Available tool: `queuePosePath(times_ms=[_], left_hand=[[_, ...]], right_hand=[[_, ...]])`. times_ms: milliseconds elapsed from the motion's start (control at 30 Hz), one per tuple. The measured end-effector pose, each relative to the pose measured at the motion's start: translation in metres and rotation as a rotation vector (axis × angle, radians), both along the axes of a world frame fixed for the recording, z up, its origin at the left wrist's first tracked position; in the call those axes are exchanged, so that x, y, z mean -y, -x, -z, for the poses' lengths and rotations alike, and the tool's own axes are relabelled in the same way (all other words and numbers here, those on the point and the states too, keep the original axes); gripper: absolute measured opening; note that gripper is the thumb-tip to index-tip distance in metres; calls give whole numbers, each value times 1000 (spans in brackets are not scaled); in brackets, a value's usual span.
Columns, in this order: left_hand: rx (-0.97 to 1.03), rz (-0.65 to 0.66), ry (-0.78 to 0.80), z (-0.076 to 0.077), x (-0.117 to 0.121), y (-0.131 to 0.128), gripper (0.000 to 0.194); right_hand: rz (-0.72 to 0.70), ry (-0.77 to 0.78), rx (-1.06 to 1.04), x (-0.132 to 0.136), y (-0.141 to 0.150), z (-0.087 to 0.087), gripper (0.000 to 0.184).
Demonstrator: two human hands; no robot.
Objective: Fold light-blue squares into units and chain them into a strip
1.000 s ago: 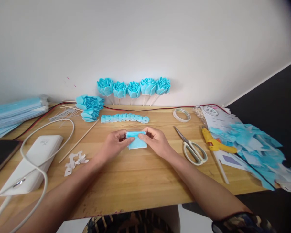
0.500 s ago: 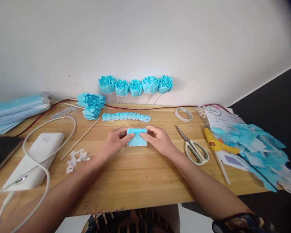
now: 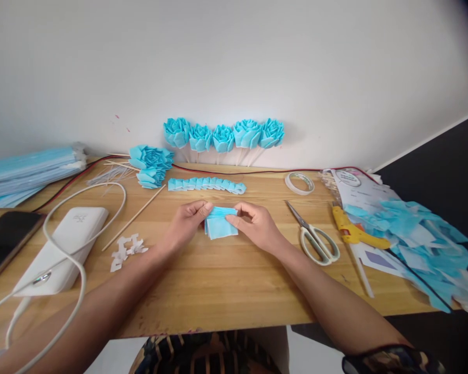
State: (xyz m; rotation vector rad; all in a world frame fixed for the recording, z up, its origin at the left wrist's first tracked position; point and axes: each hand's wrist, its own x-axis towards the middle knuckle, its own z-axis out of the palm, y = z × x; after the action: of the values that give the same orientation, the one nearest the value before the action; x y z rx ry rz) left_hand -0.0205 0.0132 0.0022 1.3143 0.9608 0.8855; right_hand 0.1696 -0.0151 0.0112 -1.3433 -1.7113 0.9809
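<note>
Between my two hands, above the wooden table, is a small stack of pleated light-blue fabric squares (image 3: pixel 223 227). My left hand (image 3: pixel 190 222) pinches its upper left corner between thumb and fingers. My right hand (image 3: pixel 254 223) grips the right edge, thumb on the front face. Several layers show, slightly fanned at the left and top. Just beyond my hands lies a row of folded blue petals (image 3: pixel 206 185), overlapping one another. Farther back, several blue fabric roses (image 3: pixel 223 137) on thin sticks lean against the wall.
At the right lie scissors (image 3: pixel 315 241), a yellow glue gun (image 3: pixel 354 231), a tape roll (image 3: pixel 299 183) and blue scraps (image 3: pixel 425 239). Leftward are a white power bank (image 3: pixel 62 252) with its cable, a phone (image 3: pixel 11 236), paper bits (image 3: pixel 127 250), a wooden stick (image 3: pixel 134 218) and more blue roses (image 3: pixel 151 165).
The squares have shifted from neatly aligned to slightly fanned, the front one tilted and slid lower. My left thumb has moved up to the corner. The camera view has shifted slightly.
</note>
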Motion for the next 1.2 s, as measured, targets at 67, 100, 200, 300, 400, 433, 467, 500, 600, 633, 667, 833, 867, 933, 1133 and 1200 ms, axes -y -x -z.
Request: queuePosePath(times_ms=[67,100,200,300,400,433,467,500,600,633,667,833,867,933,1133,1200], left_hand=[[17,23,9,-1,1,1,42],[23,37,13,-2,1,2,42],[3,78,29,-3,1,0,38],[-20,94,73,0,1,-3,33],[-23,72,93,5,-1,-4,28],[-24,67,87,6,-1,-4,26],[-24,65,75,7,-1,-4,24],[-27,67,59,7,-1,-4,23],[-44,86,12,5,1,-5,18],[-48,95,8,5,2,-5,18],[-49,105,10,4,3,-6,17],[-18,118,31,3,4,-7,18],[-16,113,30,3,4,-6,18],[-19,98,25,5,2,-6,19],[1,68,66,6,-1,-4,26],[30,82,96,6,-2,-3,29]], right_hand=[[17,-3,8,0,0,0,26],[26,-4,9,0,0,1,26],[43,3,-10,-1,0,3,26],[42,17,-29,-2,0,5,26],[29,41,-58,-3,-1,6,25],[14,59,-83,-3,-1,6,22],[-8,79,-114,-3,-1,6,20],[-28,94,-141,-3,-1,6,21],[-32,103,-173,-3,-1,6,25],[-12,97,-169,-3,-1,7,23],[10,91,-166,-3,-1,7,22],[61,50,-123,-4,-4,7,30],[59,44,-119,-5,-5,6,32],[30,46,-139,-5,-5,5,33],[5,112,-166,-5,-3,9,26],[32,89,-150,-5,-3,11,24]])
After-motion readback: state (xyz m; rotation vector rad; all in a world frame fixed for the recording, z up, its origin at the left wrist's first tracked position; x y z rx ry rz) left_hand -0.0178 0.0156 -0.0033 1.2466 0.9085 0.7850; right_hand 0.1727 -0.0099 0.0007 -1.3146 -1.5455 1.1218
